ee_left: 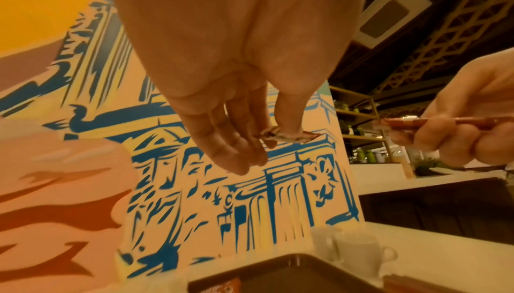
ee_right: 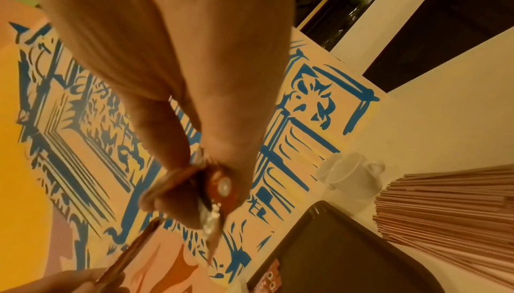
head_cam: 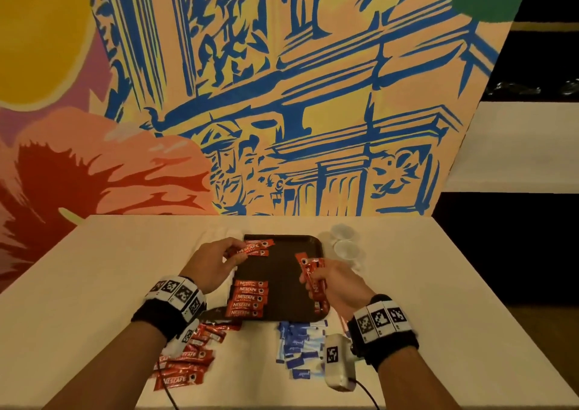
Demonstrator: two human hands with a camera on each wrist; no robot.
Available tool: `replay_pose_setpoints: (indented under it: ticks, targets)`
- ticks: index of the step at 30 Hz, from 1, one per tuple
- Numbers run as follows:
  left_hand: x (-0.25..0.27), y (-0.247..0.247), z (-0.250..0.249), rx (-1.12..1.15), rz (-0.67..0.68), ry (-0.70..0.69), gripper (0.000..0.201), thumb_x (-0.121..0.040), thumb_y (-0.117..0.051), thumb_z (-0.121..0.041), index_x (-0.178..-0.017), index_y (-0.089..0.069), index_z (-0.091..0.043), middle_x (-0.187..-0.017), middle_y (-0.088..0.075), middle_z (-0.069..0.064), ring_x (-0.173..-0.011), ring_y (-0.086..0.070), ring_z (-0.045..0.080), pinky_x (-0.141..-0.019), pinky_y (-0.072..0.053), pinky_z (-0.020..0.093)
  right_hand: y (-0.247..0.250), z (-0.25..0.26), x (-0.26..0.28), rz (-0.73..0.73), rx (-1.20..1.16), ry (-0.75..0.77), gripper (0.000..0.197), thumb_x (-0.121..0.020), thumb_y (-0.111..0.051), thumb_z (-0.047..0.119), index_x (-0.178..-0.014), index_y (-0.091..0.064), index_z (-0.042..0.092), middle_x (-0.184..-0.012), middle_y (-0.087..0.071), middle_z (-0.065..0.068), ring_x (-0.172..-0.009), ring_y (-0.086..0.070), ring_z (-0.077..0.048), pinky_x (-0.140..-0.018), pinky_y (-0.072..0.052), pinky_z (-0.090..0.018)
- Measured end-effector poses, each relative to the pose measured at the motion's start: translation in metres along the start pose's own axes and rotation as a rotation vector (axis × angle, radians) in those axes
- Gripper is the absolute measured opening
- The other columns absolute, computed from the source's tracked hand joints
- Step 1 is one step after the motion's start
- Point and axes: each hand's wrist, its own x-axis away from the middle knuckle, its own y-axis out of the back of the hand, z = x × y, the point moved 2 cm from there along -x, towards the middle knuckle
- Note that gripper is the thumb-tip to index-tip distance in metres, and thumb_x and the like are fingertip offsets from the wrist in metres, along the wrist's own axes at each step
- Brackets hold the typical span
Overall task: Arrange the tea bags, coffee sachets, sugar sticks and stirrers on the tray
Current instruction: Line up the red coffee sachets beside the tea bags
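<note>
A dark tray [head_cam: 282, 271] lies on the white table. Several red coffee sachets [head_cam: 249, 298] lie in a neat column on its near left part, and more lie at its far left corner. My left hand [head_cam: 213, 260] pinches one red sachet [head_cam: 252, 248] above that far corner; the left wrist view shows the sachet [ee_left: 289, 136] between thumb and fingers. My right hand [head_cam: 329, 279] grips a bunch of red sachets [head_cam: 313, 279] over the tray's right edge, and the bunch [ee_right: 219, 194] is seen end-on in the right wrist view.
Loose red sachets [head_cam: 185, 359] lie on the table near left, blue sugar sticks [head_cam: 297, 347] near the tray's front edge. White cups [head_cam: 344, 246] stand to the right of the tray. A pile of wooden stirrers [ee_right: 450, 214] lies by the tray. A painted wall stands behind.
</note>
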Motion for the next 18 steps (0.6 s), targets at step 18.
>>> replay_pose_setpoints:
  ticks: [18]
  targets:
    - [-0.058,-0.044,0.108,-0.109,-0.003,0.263,0.026,-0.099,-0.058,-0.032,-0.121,-0.066,-0.020,-0.115,-0.060,0.005,-0.105,-0.059,0.023,-0.091,-0.046,0.033,-0.026,-0.044,-0.186,-0.062,0.810,-0.052,0.005,-0.091,-0.074,0.026,-0.093,-0.076,0.030,-0.093,-0.074,0.010,-0.088,-0.068,-0.006,-0.075,-0.050,-0.020]
